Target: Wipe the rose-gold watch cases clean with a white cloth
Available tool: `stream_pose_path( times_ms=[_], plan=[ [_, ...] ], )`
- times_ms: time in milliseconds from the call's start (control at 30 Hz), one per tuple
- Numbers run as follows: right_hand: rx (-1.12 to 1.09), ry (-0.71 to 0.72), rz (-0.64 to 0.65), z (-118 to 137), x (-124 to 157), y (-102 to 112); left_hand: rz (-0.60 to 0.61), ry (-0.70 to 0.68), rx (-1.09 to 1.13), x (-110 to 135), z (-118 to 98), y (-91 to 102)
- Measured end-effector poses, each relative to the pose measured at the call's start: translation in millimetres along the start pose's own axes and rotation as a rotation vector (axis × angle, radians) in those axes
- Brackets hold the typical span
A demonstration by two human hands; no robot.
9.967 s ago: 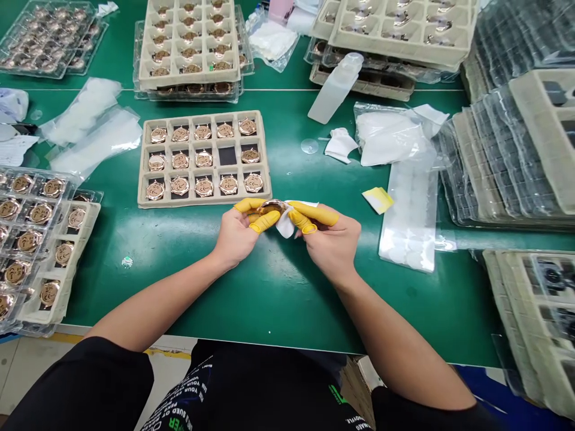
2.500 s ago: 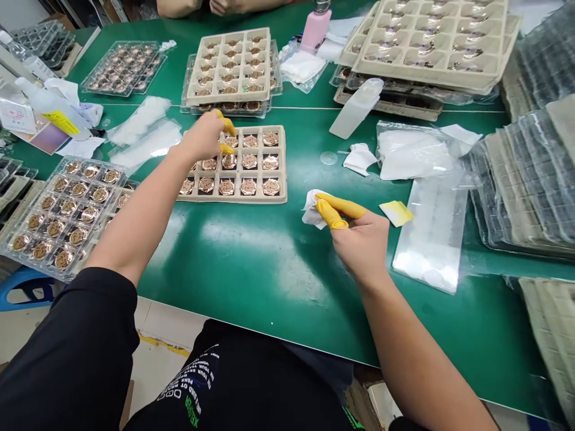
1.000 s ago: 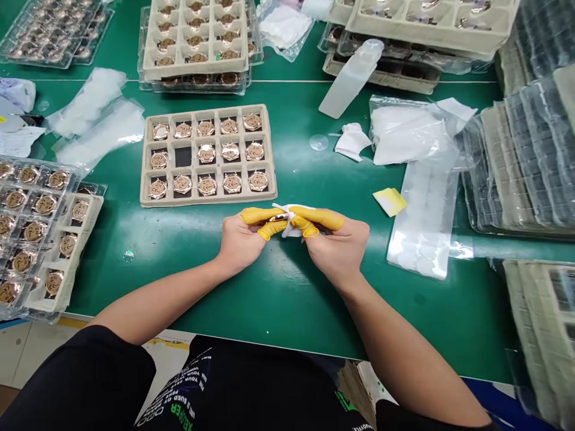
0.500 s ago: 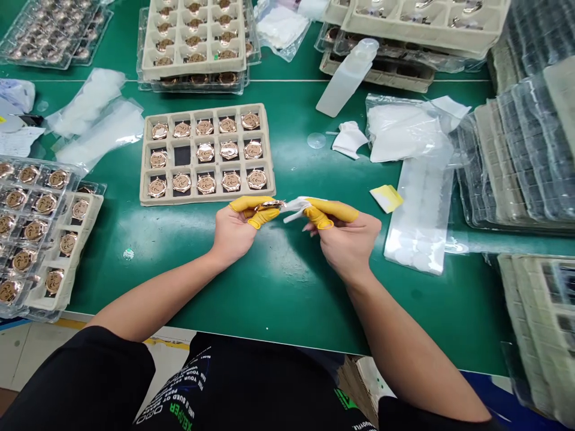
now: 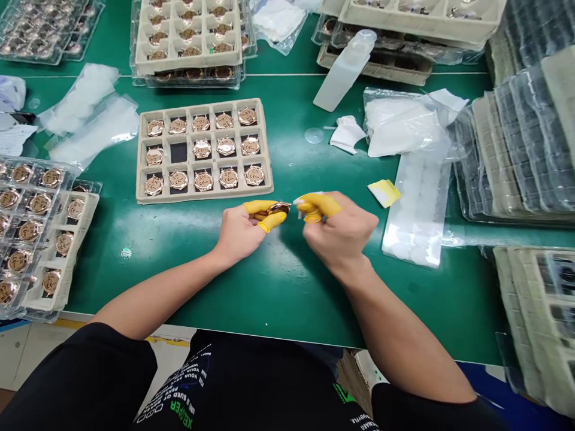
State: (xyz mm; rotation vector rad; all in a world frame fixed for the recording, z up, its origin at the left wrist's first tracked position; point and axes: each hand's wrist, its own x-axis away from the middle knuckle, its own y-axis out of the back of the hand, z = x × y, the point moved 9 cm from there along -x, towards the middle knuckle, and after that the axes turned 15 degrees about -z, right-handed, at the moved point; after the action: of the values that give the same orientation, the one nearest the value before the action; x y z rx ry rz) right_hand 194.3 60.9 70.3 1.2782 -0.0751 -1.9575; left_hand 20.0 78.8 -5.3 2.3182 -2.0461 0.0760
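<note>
My left hand (image 5: 245,230), with yellow finger cots on thumb and forefinger, pinches a rose-gold watch case (image 5: 279,208) held edge-on above the table. Just right of it, my right hand (image 5: 339,230), also in yellow finger cots, is closed around a white cloth (image 5: 299,203); only a small bit of the cloth shows. Its fingers are close to the watch case; whether the cloth touches it I cannot tell. Behind my hands lies a beige tray (image 5: 204,196) of rose-gold watch cases, backs up, with one bare dark compartment in the middle row.
Trays of watch cases (image 5: 29,230) are stacked at the left and far side. To the right are a white squeeze bottle (image 5: 345,72), a crumpled white cloth (image 5: 347,134), a bag of white cloths (image 5: 399,126), a yellow-and-white pad (image 5: 384,193) and piled clear trays (image 5: 516,149).
My left hand has moved slightly right with the watch case, which has tilted. My right hand has curled and turned, so less of the white cloth shows. The view has shifted slightly.
</note>
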Motion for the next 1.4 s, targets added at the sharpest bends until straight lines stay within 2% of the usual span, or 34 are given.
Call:
stream_pose_path(
  times_ms=[100,167,233,300,367,433,533,600,767,833,933,1033,1100,1133,1200,1300,1333,1367,1400],
  plan=[
    [-0.280,-0.373,0.046,-16,4,-5,-0.025,0.085,0.185,-6,4,0.1],
    [-0.398,-0.437,0.146,-12,13,-15,-0.019,0.050,0.235,-8,-1,1.8],
    [-0.410,-0.323,0.199,-1,18,-19,0.009,-0.029,0.172,-8,-7,3.0],
    [-0.347,-0.156,0.183,8,20,-18,0.020,-0.132,-0.002,-5,-13,4.7],
    [-0.278,-0.052,0.159,12,22,-17,0.001,-0.192,-0.130,-2,-16,7.0],
    [-0.233,-0.065,0.139,9,21,-17,-0.036,-0.148,-0.081,-1,-14,9.5],
    [-0.263,-0.189,0.141,1,20,-20,-0.092,-0.007,0.128,-1,-6,9.6],
    [-0.278,-0.218,0.132,1,20,-21,-0.118,0.032,0.204,-1,-4,7.9],
    [0.009,-0.017,0.101,12,15,-19,-0.173,0.000,0.221,0,-7,9.1],
    [-0.060,-0.109,0.168,6,15,-25,-0.171,-0.011,0.199,-1,-7,9.5],
    [-0.339,-0.352,0.276,-3,21,-37,-0.147,-0.001,0.229,-5,-6,8.5],
    [-0.502,-0.617,0.190,-18,27,-37,-0.139,0.061,0.311,-8,-2,7.8],
    [-0.530,-0.718,0.118,-26,32,-35,-0.112,0.113,0.345,-8,1,4.8],
    [-0.515,-0.703,0.116,-26,33,-35,-0.093,0.128,0.347,-8,1,3.0],
    [-0.457,-0.561,0.163,-18,31,-34,-0.058,0.138,0.326,-7,1,-0.2],
    [-0.271,-0.176,0.143,2,20,-25,-0.035,0.139,0.307,-5,0,-3.1],
    [-0.214,-0.087,0.118,7,17,-22,-0.035,0.135,0.307,-5,0,-3.8],
    [-0.186,-0.063,0.100,8,16,-20,-0.038,0.127,0.309,-4,0,-4.3],
    [-0.196,-0.109,0.096,5,15,-21,-0.043,0.116,0.309,-4,1,-4.7]
  ],
)
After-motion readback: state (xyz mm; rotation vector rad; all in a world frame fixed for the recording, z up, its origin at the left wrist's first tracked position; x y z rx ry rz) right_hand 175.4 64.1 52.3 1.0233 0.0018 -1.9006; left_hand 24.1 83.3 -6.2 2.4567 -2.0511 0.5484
